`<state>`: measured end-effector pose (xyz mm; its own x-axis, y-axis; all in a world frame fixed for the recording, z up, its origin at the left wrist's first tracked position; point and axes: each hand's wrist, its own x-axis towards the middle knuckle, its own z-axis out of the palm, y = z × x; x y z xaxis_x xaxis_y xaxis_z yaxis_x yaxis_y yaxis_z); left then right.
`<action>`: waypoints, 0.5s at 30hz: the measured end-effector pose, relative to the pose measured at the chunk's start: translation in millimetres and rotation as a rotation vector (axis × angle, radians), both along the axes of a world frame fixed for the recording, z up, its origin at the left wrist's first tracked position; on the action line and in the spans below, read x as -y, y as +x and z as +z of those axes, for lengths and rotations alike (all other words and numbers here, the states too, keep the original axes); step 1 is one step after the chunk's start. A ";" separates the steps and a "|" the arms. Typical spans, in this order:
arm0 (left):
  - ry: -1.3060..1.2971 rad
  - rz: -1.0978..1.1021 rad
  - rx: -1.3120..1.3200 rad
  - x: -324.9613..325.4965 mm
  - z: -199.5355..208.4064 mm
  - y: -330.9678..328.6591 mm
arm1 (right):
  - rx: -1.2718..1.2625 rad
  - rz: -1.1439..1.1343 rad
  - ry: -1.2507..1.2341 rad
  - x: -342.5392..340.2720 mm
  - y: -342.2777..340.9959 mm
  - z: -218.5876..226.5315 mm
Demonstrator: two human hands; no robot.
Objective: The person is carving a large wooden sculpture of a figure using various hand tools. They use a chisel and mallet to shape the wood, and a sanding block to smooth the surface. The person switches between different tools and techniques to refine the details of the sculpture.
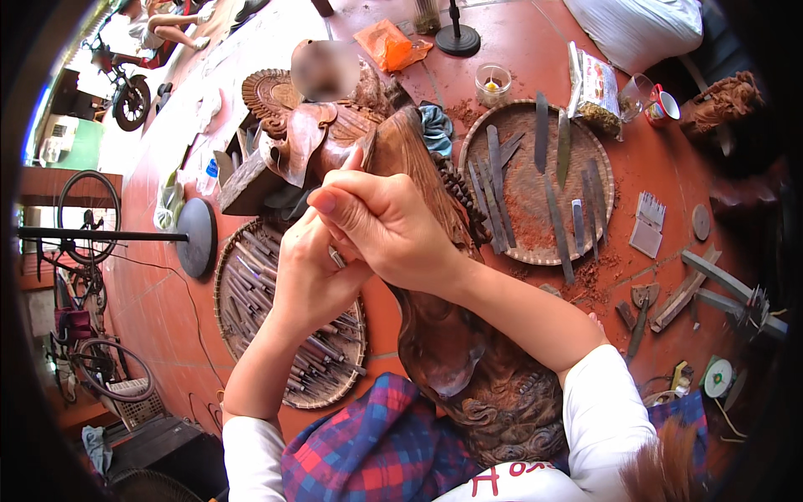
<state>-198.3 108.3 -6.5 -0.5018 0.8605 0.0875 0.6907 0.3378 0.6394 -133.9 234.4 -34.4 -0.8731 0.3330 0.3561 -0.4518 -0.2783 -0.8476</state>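
Observation:
A large brown wooden carving (481, 381) slants across the middle of the head view, from near my lap to a fan-shaped carved part at the far end. Over its upper half my two hands meet, closed and pressed together. My right hand (389, 222) lies above and slightly right, its fingers folded over. Below it on the left, my left hand (318, 272) is curled too. A small shiny bit shows between them, but the hands hide whatever they grip. A blue-and-red plaid cloth (376, 448) lies under the carving's near end.
A round woven tray (219, 289) of carving tools sits left; another tray (609, 171) with flat files stands right. Wood crumbs, a clamp-like metal tool (728, 289), a red cup (662, 106) and a snack bag (595, 88) lie beyond. Bicycles (84, 309) stand far left.

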 end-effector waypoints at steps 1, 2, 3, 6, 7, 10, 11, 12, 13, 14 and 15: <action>0.020 -0.001 0.007 -3.0 -0.1 -0.2 | -0.039 -0.038 0.017 -0.4 0.7 -1.6; 0.050 -0.030 -0.038 -2.1 1.0 0.5 | -0.082 -0.065 0.023 2.9 1.1 -1.1; 0.082 -0.061 -0.085 -2.3 2.7 1.2 | -0.129 -0.077 0.043 3.2 4.7 0.2; 0.007 -0.047 -0.069 -3.3 10.9 6.3 | 0.022 0.107 -0.047 -1.2 5.2 5.0; 0.016 -0.037 -0.067 1.0 4.7 2.5 | 0.063 0.095 -0.021 -0.4 2.8 5.2; 0.052 -0.005 -0.005 -2.5 -1.4 -1.3 | -0.114 -0.159 0.108 3.9 0.2 -0.3; 0.094 -0.014 -0.040 -3.0 -1.4 0.3 | -0.122 -0.087 0.073 2.3 2.5 -1.0; 0.064 -0.017 -0.032 -3.1 1.2 2.4 | -0.098 -0.042 0.068 0.5 4.6 -0.7; 0.034 -0.019 -0.023 -2.9 5.7 5.1 | -0.073 0.002 0.064 -1.4 6.5 0.7; 0.008 -0.022 -0.012 -3.5 7.6 6.7 | -0.046 0.046 0.064 -3.4 7.9 3.1; -0.024 -0.001 -0.007 -3.3 5.7 6.3 | 0.002 0.008 0.033 -1.8 7.8 7.9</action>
